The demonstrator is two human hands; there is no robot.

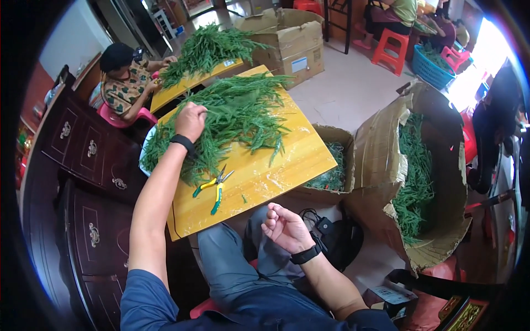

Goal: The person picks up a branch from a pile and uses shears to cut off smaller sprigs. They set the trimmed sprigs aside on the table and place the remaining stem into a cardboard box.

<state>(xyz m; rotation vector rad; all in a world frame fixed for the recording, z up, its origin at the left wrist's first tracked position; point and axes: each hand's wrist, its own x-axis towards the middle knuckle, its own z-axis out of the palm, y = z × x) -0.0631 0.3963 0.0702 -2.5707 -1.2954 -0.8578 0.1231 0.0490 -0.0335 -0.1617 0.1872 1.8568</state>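
A large heap of green feathery sprigs point(237, 107) covers the far part of the yellow wooden table point(298, 160). My left hand point(190, 122) reaches over the left of this heap, its fingers closed on a sprig whose stem end is hidden in them. Near the table's front edge lie pliers point(216, 188) with yellow and green handles, their jaws pointing away from me. My right hand point(288, 228) is raised above my lap, just off the table's near edge. Its palm faces up and its fingers are curled in, with nothing visible in them.
A torn cardboard box point(375, 160) with more sprigs stands at my right; a lower box point(349, 182) sits beside the table. Another person point(124, 91) works at a second table point(171, 91) at the far left. Dark drawers point(83, 149) line my left. Beyond are a red stool point(391, 51) and blue basket point(430, 67).
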